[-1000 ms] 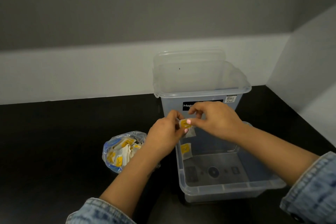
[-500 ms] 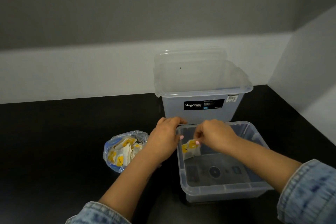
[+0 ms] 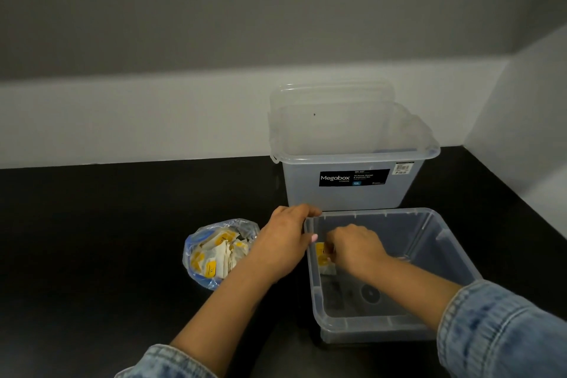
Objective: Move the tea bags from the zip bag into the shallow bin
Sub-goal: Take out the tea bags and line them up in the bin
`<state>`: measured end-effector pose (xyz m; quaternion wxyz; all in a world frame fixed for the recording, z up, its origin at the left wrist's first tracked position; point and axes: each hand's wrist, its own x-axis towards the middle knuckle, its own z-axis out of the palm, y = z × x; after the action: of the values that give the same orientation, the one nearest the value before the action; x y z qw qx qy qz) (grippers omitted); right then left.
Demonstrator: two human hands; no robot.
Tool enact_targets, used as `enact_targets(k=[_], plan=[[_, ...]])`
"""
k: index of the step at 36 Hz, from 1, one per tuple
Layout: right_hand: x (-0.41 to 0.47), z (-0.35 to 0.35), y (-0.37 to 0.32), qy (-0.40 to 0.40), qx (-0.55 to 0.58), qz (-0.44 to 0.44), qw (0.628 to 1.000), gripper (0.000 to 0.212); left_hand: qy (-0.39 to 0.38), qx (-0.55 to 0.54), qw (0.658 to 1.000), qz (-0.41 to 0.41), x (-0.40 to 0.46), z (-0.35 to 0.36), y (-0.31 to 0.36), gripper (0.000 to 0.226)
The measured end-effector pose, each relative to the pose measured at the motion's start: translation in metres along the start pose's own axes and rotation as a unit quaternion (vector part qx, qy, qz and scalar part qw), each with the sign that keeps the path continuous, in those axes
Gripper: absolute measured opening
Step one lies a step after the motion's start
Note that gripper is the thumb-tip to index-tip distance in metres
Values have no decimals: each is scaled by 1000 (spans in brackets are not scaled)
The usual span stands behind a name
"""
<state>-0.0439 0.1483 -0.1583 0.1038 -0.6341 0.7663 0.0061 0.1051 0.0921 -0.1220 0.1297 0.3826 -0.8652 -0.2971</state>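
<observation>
A clear zip bag [image 3: 214,250] with a blue rim lies open on the black counter, holding several white tea bags with yellow tags. To its right stands the shallow clear bin [image 3: 435,242]. My right hand [image 3: 352,247] is inside the bin at its left wall, fingers pinched on a tea bag [image 3: 321,250] with a yellow tag. Another tea bag [image 3: 326,265] lies just below it against the wall. My left hand [image 3: 283,244] rests on the bin's far-left corner, fingers curled over the rim.
A tall clear Megabox storage bin [image 3: 352,190] stands right behind the shallow bin, with a clear lid [image 3: 331,92] leaning behind it against the white wall. A side wall closes the counter on the right.
My right hand has carried the tea bag from above the bin down inside it to the left wall. My left hand let go of the tea bag and moved onto the bin's corner.
</observation>
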Motion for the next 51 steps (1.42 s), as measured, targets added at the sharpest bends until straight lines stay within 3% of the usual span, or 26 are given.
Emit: enact_targets(k=[19,28,33,42,51], plan=[[-2,-8,-9,6,-149,-61,987,20,19,-2,1000,-6,-12,-14,-8,37],[-8,-26,-8,50,-75,-7,996,14,-11,49,997,-53,-18,-57,-33,33],[-15,-47,-11,91,-8,45,995,13,10,60,996,-67,-25,-79,-57,22],[-22,-82,-46,209,80,90,970,10,-112,200,965,-123,-27,-94,-83,26],[-27,-78,-107,226,124,62,964,14,-204,302,927,-89,-24,-82,-98,42]])
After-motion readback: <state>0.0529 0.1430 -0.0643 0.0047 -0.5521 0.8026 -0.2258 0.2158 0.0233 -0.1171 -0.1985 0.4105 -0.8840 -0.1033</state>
